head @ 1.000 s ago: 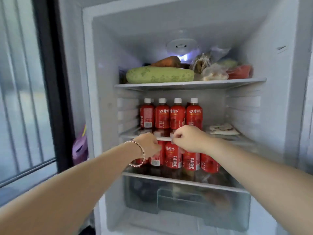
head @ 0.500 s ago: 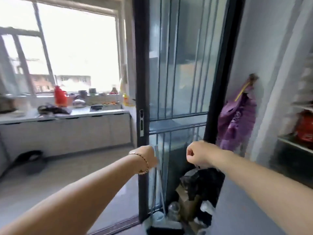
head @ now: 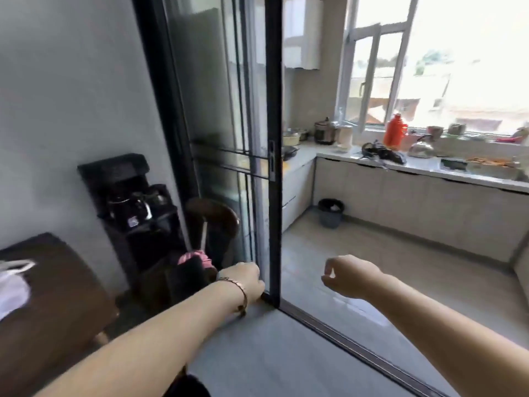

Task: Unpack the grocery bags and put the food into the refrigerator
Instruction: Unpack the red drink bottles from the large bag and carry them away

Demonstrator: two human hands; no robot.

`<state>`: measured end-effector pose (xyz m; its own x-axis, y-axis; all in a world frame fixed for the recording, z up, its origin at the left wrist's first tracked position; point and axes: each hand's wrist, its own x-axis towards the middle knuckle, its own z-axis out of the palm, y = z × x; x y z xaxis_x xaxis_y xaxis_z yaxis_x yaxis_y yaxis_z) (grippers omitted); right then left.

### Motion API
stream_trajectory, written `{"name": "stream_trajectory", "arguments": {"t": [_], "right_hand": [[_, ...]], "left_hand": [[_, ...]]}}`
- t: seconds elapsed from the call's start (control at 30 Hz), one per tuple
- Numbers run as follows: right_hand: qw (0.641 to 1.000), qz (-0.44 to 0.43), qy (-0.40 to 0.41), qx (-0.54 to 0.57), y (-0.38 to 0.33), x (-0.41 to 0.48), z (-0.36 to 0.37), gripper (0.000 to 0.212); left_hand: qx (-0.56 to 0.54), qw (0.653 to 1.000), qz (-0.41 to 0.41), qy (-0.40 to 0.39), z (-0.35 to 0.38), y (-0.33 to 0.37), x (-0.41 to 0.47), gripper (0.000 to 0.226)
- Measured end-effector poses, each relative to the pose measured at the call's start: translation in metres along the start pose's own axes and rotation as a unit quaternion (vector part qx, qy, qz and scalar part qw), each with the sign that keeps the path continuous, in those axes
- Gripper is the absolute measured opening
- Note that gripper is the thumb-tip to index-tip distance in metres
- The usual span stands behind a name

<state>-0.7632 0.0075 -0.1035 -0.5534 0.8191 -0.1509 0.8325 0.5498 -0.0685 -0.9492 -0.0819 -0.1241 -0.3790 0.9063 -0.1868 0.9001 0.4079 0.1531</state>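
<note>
Both empty-looking: right hand fingers loosely curled, left hand fingers hidden; white bag well leftward.

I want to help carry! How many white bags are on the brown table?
1. The white bag lies on the brown table at the far left, cut by the picture's edge. More may be hidden out of view.

A crumpled white plastic grocery bag lies on the dark brown wooden surface at far left — one handle loop up, its body cut off by the frame edge.
</note>
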Motion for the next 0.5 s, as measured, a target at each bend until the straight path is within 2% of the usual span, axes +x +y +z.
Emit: {"name": "stream_trajectory", "arguments": {"t": [0.23,0.5], "right_hand": [[0.973,-0.224,-0.034,-0.037,-0.224,0.102,0.018,0.029],[0.896,-0.428,-0.075,-0.086,-0.423,0.163,0.04,0.026]], "left_hand": [[-0.076,0.968,-0.238,0.027,0.002,-0.219,-0.026,0.026],[-0.143,0.88,-0.447,0.075,-0.012,-0.36,-0.079,0.028]]}}
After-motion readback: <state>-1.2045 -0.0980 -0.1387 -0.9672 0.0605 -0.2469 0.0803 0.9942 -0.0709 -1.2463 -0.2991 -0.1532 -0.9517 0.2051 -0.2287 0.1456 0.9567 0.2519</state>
